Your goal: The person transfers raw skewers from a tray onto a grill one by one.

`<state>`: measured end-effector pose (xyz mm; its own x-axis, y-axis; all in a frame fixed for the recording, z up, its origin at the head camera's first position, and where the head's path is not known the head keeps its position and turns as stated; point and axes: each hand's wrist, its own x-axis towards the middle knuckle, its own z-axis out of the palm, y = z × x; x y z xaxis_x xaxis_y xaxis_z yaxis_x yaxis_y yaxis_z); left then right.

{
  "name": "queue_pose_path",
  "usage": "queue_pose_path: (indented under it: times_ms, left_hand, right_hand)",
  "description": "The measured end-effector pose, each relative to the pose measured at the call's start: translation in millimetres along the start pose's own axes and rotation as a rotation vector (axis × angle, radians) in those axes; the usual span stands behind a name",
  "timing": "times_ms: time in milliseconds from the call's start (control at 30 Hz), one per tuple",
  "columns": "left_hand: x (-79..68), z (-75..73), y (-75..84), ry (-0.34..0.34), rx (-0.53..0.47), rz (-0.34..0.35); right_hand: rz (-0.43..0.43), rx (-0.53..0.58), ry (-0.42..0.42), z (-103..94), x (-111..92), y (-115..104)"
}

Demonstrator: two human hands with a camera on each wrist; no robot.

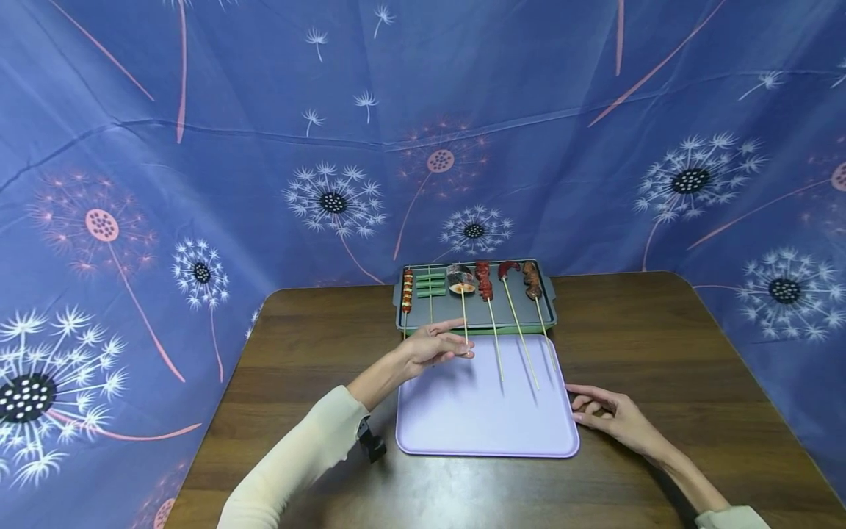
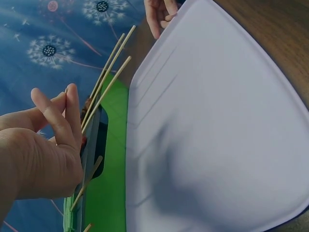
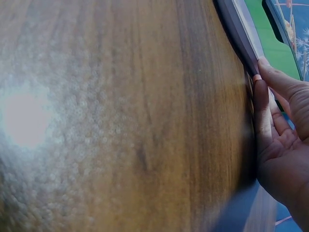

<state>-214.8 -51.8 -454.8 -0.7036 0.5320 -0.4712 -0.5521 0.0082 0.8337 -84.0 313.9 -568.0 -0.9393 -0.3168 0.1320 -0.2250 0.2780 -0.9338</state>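
My left hand (image 1: 429, 349) pinches the wooden stick of a skewer with a round fish slice (image 1: 460, 279), its fingertips near the stick's lower end. The fish end lies over a dark grill plate (image 1: 446, 312) at the back of the table. In the left wrist view, thumb and fingers of the hand (image 2: 46, 140) meet at their tips. A lilac tray (image 1: 489, 422) lies in front of the grill. At its right edge, my right hand (image 1: 615, 419) grips the rim. The right wrist view has the hand (image 3: 285, 130) with thumb and forefinger on either side of that rim.
Other skewers lie on the grill: a striped red one (image 1: 407, 290), green pieces (image 1: 431, 285), red meat (image 1: 484, 279), a red curled piece (image 1: 508, 269) and brown meat (image 1: 532, 281). Several sticks overhang the tray. A patterned blue cloth (image 1: 562, 184) hangs behind the wooden table (image 1: 317, 345).
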Motion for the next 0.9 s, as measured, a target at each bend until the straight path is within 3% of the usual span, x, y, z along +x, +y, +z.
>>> queue_pose_path:
  times_ms: [233, 467, 600, 900]
  left_hand:
    - [4.2, -0.2, -3.0, 0.009, 0.033, 0.015]
    - [0.5, 7.4, -5.2, 0.111, 0.249, 0.135]
    - [1.0, 11.9, -8.5, 0.145, 0.325, 0.197]
    - [0.4, 15.1, -14.5, 0.176, 0.375, 0.242]
  right_hand:
    - [-0.005, -0.018, -0.001, -0.4, 0.5, -1.9]
    - [-0.013, -0.021, 0.002, -1.0, 0.7, 0.6]
    - [-0.012, -0.024, 0.008, -1.0, 0.9, 1.2]
    - [0.012, -0.016, 0.017, 1.1, 0.3, -0.3]
